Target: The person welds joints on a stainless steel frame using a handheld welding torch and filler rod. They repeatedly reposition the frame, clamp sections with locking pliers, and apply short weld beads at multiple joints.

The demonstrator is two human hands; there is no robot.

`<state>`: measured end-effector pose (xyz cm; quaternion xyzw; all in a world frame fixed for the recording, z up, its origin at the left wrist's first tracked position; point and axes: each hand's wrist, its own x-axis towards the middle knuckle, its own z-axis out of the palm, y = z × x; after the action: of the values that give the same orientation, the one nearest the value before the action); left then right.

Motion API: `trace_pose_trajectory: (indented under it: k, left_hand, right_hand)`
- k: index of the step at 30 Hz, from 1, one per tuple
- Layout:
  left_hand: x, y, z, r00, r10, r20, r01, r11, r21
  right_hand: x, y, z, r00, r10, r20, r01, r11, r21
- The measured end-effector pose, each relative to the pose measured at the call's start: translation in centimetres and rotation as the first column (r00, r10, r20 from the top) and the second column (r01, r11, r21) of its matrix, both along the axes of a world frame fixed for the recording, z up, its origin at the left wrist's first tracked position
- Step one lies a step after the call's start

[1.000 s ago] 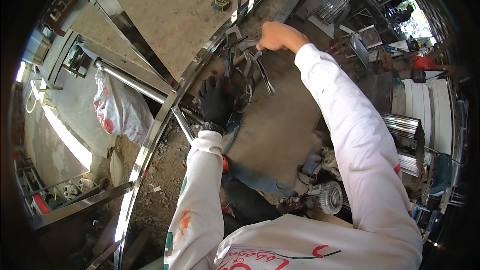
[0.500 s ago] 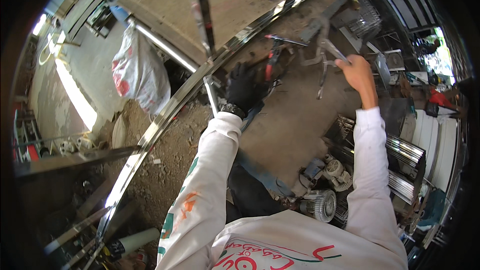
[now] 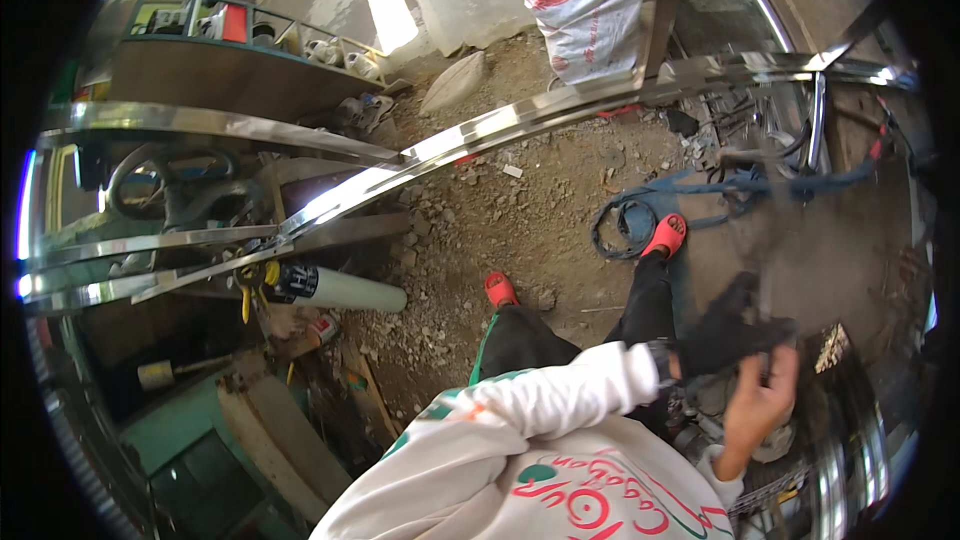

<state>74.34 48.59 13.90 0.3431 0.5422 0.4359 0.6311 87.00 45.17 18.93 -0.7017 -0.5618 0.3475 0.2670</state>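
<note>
My left hand (image 3: 712, 338), in a black glove with a watch at its wrist, is at the lower right. My bare right hand (image 3: 762, 408) sits just below, its fingertips meeting the gloved ones. Both have bent fingers closed around something smeared by motion; a faint grey streak rises above them, and its kind does not show. Beneath the hands lies a brown work surface (image 3: 840, 240). To their right stand shiny metal profiles (image 3: 835, 460). A long bright metal frame (image 3: 490, 138) crosses the view beyond my feet.
Stony dirt with rubble (image 3: 450, 230) lies around my feet in red clogs (image 3: 665, 235). A blue strap (image 3: 800, 183) and coiled hose (image 3: 620, 230) are ahead. A white sack (image 3: 590, 20) stands beyond the frame. Leftward are a pale cylinder (image 3: 350, 290) and a shelf with shoes (image 3: 250, 30).
The view has swung left, showing my feet and the left-side clutter. My right hand, earlier apart with a grey metal tool, has come in against my gloved left hand.
</note>
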Motion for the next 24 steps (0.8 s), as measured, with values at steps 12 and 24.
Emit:
trace_pose_trajectory:
  k: [12, 24]
  left_hand:
    - [-31.4, -25.1, -11.8, 0.957, -0.135, -0.257, 0.137, 0.991, -0.011]
    - [-48.8, -17.9, -7.8, 0.658, 0.118, -0.744, -0.058, 0.993, 0.106]
  right_hand:
    - [-25.5, -18.7, -17.9, 0.470, 0.268, -0.841, -0.732, 0.651, -0.201]
    - [-27.1, -18.8, -23.8, 0.405, 0.253, -0.879, -0.661, 0.745, -0.090]
